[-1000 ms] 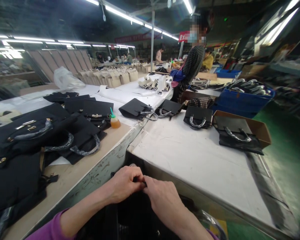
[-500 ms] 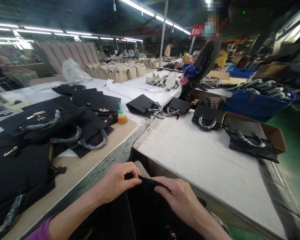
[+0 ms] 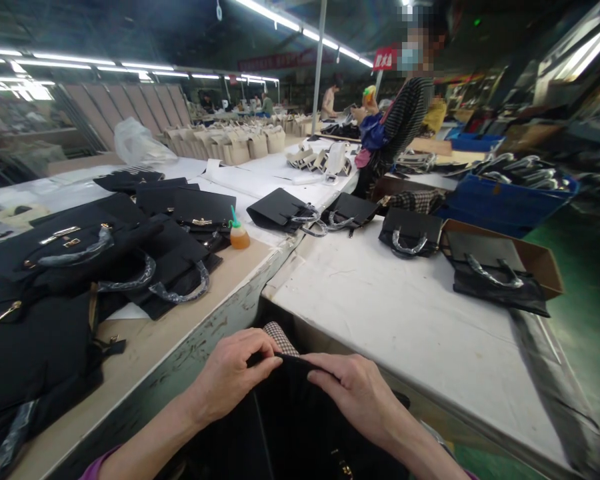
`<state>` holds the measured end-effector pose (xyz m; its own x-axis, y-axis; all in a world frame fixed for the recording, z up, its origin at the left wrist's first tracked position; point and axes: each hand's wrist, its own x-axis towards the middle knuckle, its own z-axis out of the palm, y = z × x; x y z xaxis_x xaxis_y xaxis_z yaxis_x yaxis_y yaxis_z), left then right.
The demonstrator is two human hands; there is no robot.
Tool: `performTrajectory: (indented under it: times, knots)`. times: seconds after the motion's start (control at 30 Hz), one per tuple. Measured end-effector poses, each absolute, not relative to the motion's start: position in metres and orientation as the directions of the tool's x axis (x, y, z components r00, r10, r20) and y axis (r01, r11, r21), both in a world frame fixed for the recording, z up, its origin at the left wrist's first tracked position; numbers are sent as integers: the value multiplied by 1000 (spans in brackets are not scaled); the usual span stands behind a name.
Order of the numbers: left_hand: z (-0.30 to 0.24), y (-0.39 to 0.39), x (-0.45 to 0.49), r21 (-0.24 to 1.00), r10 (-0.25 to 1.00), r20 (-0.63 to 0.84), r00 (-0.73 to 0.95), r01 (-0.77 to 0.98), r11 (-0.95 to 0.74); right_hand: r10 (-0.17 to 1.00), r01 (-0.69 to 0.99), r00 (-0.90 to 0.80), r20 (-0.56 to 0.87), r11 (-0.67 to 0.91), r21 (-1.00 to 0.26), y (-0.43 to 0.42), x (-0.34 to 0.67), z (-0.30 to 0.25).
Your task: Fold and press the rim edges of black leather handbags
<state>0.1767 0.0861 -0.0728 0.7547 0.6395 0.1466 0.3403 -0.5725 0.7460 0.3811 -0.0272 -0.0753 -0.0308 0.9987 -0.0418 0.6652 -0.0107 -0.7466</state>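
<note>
A black handbag lies below me at the bottom of the view, with a bit of gold hardware low on its right side. My left hand pinches the bag's upper edge between thumb and fingers. Close by on the same edge, my right hand grips with thumb below and fingers on top. A short stretch of black edge shows between the two hands. Just behind it, a piece of checked cloth is partly visible. The lower part of the bag is dark and hard to make out.
Black handbags with plastic-wrapped handles are heaped on the left table, beside a glue bottle with a green nozzle. More bags lie along the white table. A cardboard box, a blue bin and a standing co-worker are beyond.
My view has shifted slightly, so the tables and bags sit a little to the left. Both hands keep nearly the same hold. The co-worker's hand with a bottle is raised higher.
</note>
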Motion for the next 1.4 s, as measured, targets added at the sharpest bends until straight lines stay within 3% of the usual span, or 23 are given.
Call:
performTrajectory:
  times: [0.27,0.5,0.63,0.77,0.9,1.1,1.23,1.4]
  knots:
    - [-72,79,178,693,686,149,713,419,-587,995,645,-81,-54,11,-764,-34,384,-69]
    - [-66,72,182,732,691,139,709,396,-554,966,699,-212,-148,44,-714,-6,375,-50]
    - [-63,76,172,805,712,32,702,404,-435,937,658,-329,-120,136,-740,14,368,-51]
    - [-53,89,154,817,746,-161,646,511,-266,922,610,-356,-152,106,-785,20,366,-56]
    - [-41,101,144,706,679,-292,673,631,-322,927,593,-349,-137,105,-798,22,363,-58]
    - [-44,112,148,792,563,-325,760,544,-278,958,685,-229,-175,31,-728,22,364,-65]
    - [-48,112,153,809,554,-260,791,491,-322,967,743,-173,-188,3,-669,23,367,-72]
    - [-44,108,161,655,589,-176,789,540,-529,968,753,-174,-178,14,-658,25,370,-76]
